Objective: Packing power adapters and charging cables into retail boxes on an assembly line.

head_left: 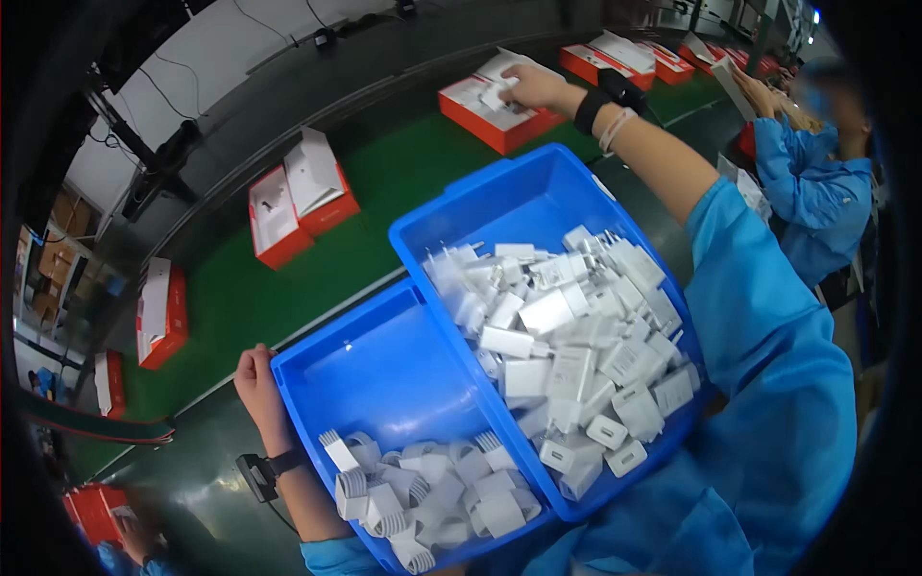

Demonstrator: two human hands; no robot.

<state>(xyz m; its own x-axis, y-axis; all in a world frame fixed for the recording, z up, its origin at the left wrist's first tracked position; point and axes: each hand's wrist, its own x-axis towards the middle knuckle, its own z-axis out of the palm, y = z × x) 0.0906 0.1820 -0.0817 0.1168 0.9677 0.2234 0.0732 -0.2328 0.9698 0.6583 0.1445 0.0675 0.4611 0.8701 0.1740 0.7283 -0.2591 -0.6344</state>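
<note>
Blue bins (chargers, cables) stand before the green belt.

R hand @ red-wht box

We observe uneven indoor illumination: moderate over the green belt, dim at upper left. We note a small bright lamp at upper right and soft glare inside the left blue bin. We record pale highlights on the white chargers, softness around the co-worker, and edges curving toward the black rim.
</note>
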